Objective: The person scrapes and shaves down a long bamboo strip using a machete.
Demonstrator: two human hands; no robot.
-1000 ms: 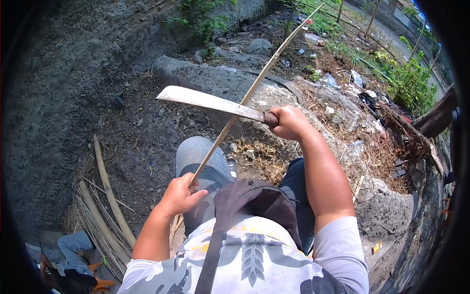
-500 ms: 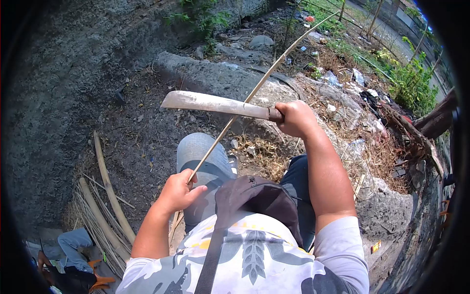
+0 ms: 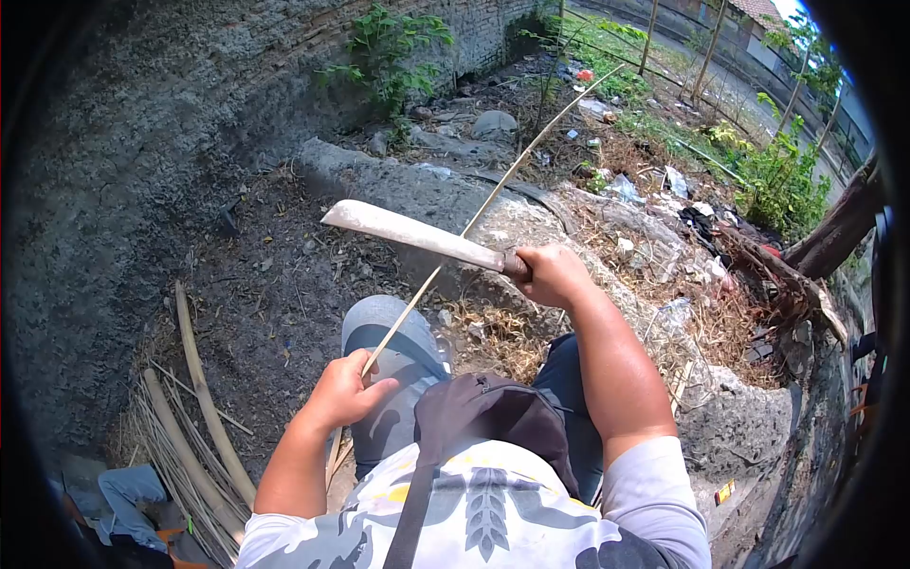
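A long thin bamboo strip is gripped near its lower end by the left hand, whose fingers are closed around it just above the left knee. From there the strip runs up and to the right, far out over a low concrete ledge toward the litter-strewn ground beyond. A machete is held by its handle in the right hand, which is clenched in a fist; the broad pale blade is pointed to the left and is laid across the strip, crossing it about midway between the two hands. Whether the edge is touching the strip cannot be told. A dark shoulder bag is seen resting on the lap, its strap crossing a patterned white shirt. To the near left, a bundle of bamboo poles and splints is laid on the dark soil. At the near left corner, part of another person's clothing is visible. A stone wall is seen at the far left
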